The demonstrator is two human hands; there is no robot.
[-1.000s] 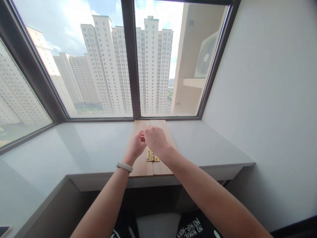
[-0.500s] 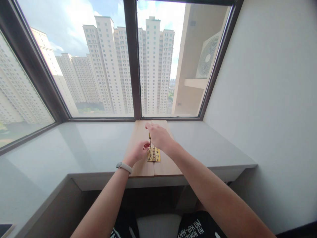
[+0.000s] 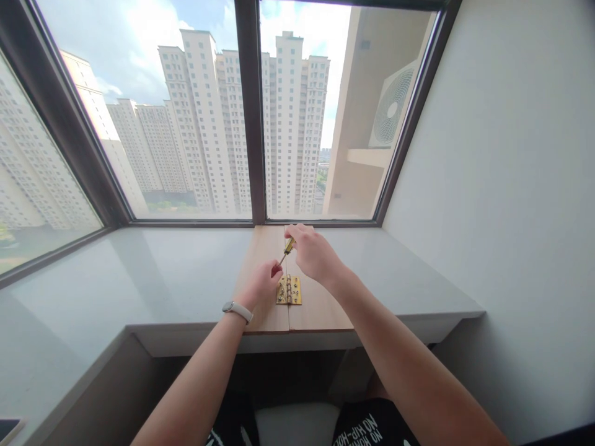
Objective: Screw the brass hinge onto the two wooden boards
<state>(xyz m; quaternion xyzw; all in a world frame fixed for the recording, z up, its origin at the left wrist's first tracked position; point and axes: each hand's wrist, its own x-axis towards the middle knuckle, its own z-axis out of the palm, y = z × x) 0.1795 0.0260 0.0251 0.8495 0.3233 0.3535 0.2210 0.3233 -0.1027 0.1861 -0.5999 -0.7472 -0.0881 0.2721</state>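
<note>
My right hand [image 3: 313, 248] is closed on the yellow handle of a screwdriver [image 3: 289, 246], which tilts down to the left. The fingers of my left hand [image 3: 267, 280] are pinched together at the lower end of its shaft; whether they also hold a screw is too small to tell. A brass hinge [image 3: 289, 290] lies just below the hands, across the seam between two light wooden boards [image 3: 267, 319]. Several screws show in the hinge's leaves.
The boards rest on a white windowsill counter [image 3: 186, 272], reaching from its front edge back to the dark window frame [image 3: 256, 155]. A white wall [image 3: 511, 155] stands on the right. Below the counter are my legs and a pale seat [image 3: 297, 416].
My right hand has moved up and right, tilting the screwdriver from near upright to a slant. Its tip is now off the hinge, at my left fingers, which have shifted slightly.
</note>
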